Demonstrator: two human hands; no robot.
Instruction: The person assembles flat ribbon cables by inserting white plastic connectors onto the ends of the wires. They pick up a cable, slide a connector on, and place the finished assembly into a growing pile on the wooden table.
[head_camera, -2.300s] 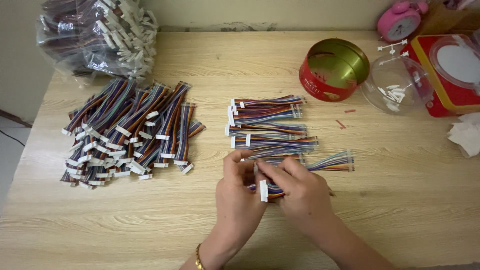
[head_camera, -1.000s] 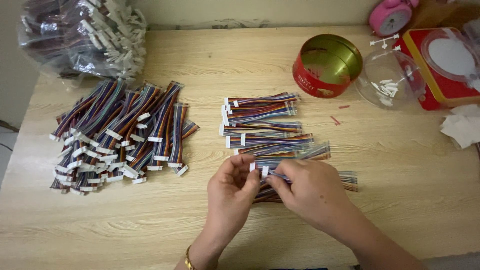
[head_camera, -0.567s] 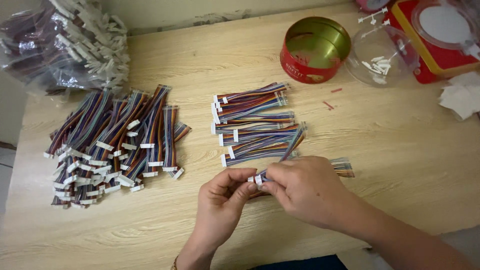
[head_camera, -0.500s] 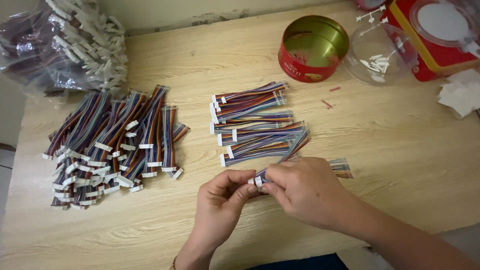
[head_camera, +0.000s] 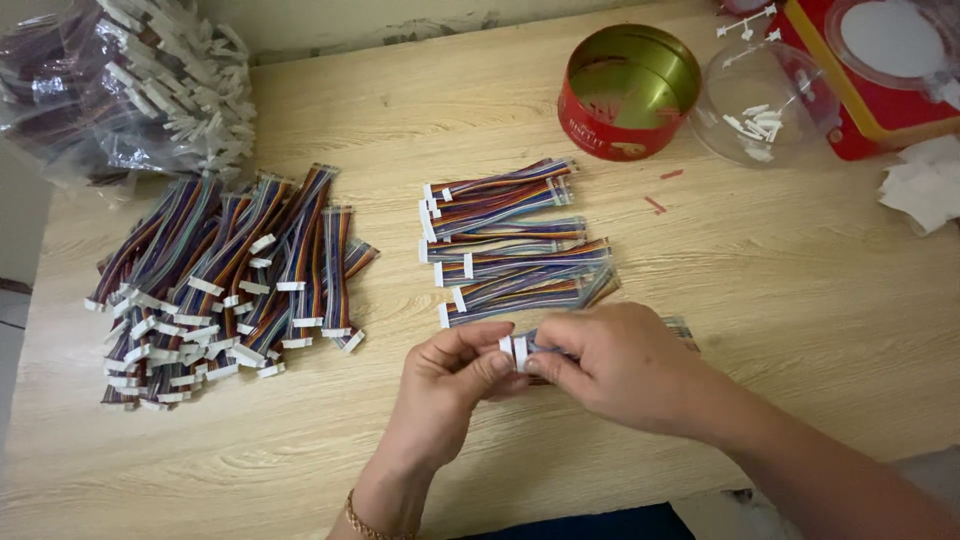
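Pale wood-grain desk (head_camera: 800, 300), viewed from above. My left hand (head_camera: 445, 385) and right hand (head_camera: 615, 365) meet near the front edge, both closed in a pinch on one multicoloured ribbon cable (head_camera: 522, 350) at its white connector end; I judge the step to be handling this connector, and the next move would call for fine fingertip alignment. Just behind lies a tidy row of cables (head_camera: 510, 245); to the left, a loose heap (head_camera: 220, 285); a bagged batch (head_camera: 130, 85) at the far corner. An open red tin (head_camera: 628, 92) and clear lid (head_camera: 765, 105) stand apart.
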